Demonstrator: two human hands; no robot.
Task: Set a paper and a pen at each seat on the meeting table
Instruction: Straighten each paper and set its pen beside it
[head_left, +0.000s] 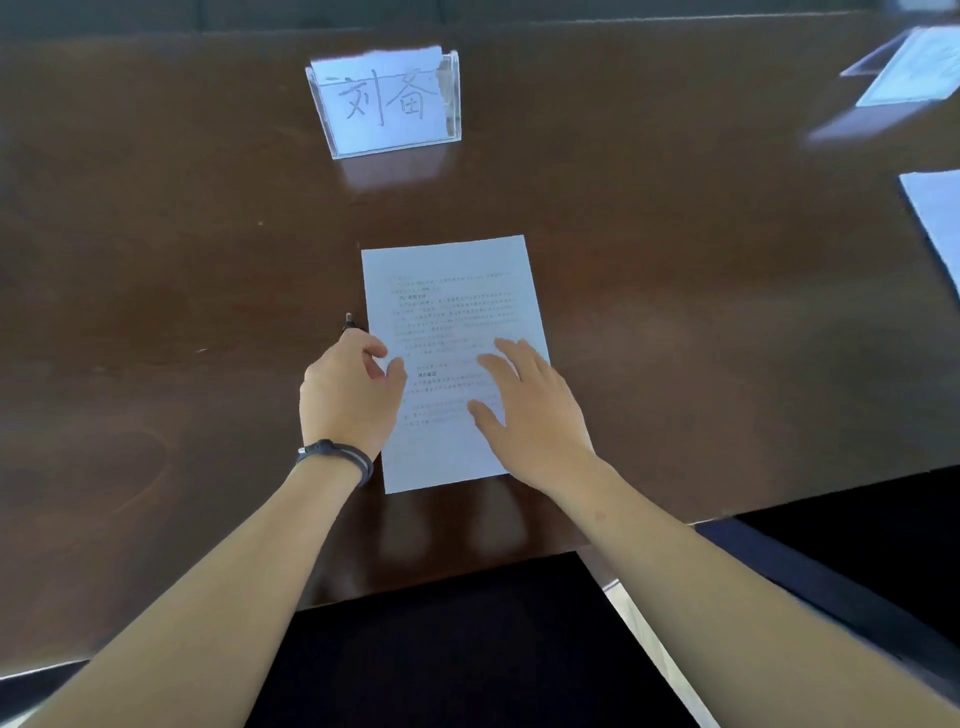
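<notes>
I read the pen (349, 323) running lengthwise along the paper (452, 312)'s left edge under my loosely curled left hand (349, 391), grip unclear; right hand (530, 410) splayed flat on the sheet.

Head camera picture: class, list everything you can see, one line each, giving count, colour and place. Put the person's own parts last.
Table: one, dark brown, glossy, fills most of the view.
Printed paper: one, white with dark text, flat at the near seat.
Pen: one, dark, just left of the paper, mostly hidden by the left hand.
Name card holder: one, clear with a white handwritten card, upright beyond the paper.
Other papers: at least two, pale, at the right edge, blurred.
Wristband: one, black, left wrist.
Left hand: over the pen; grip unclear.
Right hand: open, flat on the paper.
</notes>
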